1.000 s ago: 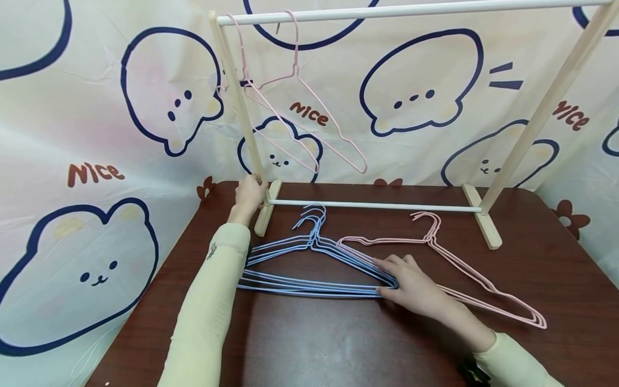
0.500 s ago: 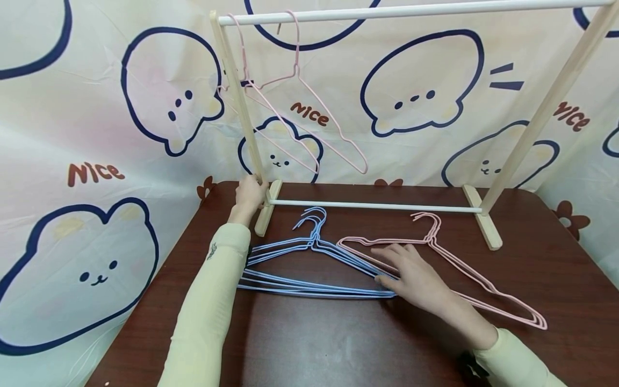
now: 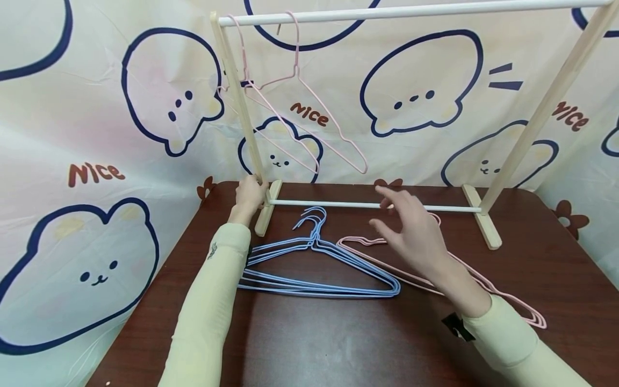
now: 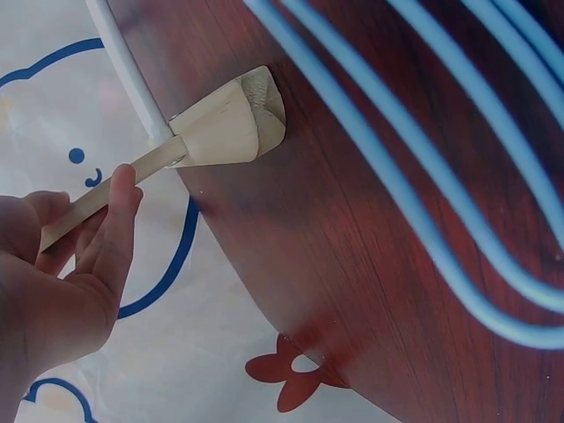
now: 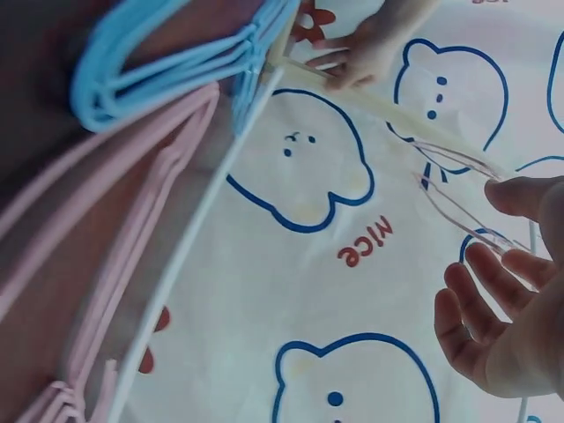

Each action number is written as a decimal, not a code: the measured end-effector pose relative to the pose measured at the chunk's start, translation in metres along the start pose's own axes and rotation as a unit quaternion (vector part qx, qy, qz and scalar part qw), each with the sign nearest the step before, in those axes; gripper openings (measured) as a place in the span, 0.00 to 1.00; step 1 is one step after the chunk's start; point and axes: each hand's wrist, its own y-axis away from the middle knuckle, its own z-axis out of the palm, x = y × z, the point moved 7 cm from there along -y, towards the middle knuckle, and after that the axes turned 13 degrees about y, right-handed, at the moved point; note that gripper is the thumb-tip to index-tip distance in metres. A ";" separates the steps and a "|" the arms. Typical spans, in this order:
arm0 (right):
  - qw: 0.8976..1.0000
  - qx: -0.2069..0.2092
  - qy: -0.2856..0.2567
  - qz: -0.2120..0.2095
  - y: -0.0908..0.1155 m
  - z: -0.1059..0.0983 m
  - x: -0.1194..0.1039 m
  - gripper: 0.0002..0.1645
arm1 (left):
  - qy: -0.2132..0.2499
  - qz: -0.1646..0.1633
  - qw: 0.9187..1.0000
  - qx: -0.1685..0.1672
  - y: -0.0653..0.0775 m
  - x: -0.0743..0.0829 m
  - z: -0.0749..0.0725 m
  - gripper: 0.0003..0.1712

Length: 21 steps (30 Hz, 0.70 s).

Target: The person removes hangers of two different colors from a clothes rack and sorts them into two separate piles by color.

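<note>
My left hand [image 3: 249, 194] grips the left wooden post [image 3: 242, 107] of the garment rack low down, fingers and thumb around it in the left wrist view. My right hand [image 3: 417, 234] is raised with spread, slightly bent fingers and nothing between them. In the head view it overlaps the pink hangers [image 3: 488, 285] lying on the table. Left of it lies a stack of several blue hangers [image 3: 358, 293], hooks toward the rack. From the left part of the top rail [image 3: 411, 12] hang pink hangers [image 3: 333, 121].
The rack's lower rail [image 3: 338, 203] crosses behind the lying hangers, between two wooden feet, the right foot [image 3: 489, 231] among them. The brown table [image 3: 309, 344] meets a cartoon-printed backdrop [image 3: 411, 156] at its back and sides.
My right hand has left the right end of the blue hangers and risen up and away toward the rack. The left hand has stayed on the post.
</note>
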 end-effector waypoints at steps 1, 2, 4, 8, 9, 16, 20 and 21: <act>1.000 0.006 0.003 0.002 -0.004 -0.002 -0.001 0.39 | 0.002 0.000 1.000 0.002 0.000 0.000 0.000 0.22; 1.000 0.012 0.005 0.003 -0.008 -0.003 -0.001 0.39 | 0.002 0.001 1.000 0.002 0.000 0.001 0.000 0.22; 1.000 0.024 0.012 0.004 -0.017 -0.006 -0.002 0.39 | -0.001 0.003 1.000 0.001 0.000 0.001 -0.001 0.22; 0.999 0.036 0.025 0.009 -0.033 -0.007 -0.002 0.41 | 0.001 0.004 1.000 -0.003 0.000 0.001 -0.001 0.22; 0.999 0.036 0.029 0.012 -0.037 -0.006 -0.001 0.42 | 0.002 0.004 1.000 -0.002 0.000 0.001 -0.002 0.22; 0.999 0.028 0.040 0.014 -0.060 0.002 -0.001 0.44 | 0.009 0.009 1.000 -0.002 0.001 0.001 -0.003 0.22; 0.999 0.027 0.046 0.009 -0.068 0.008 0.000 0.44 | 0.007 0.010 1.000 0.000 0.002 0.002 -0.001 0.21; 0.998 0.027 0.047 0.010 -0.070 0.009 0.001 0.44 | 0.006 0.011 1.000 0.000 0.002 0.003 -0.001 0.21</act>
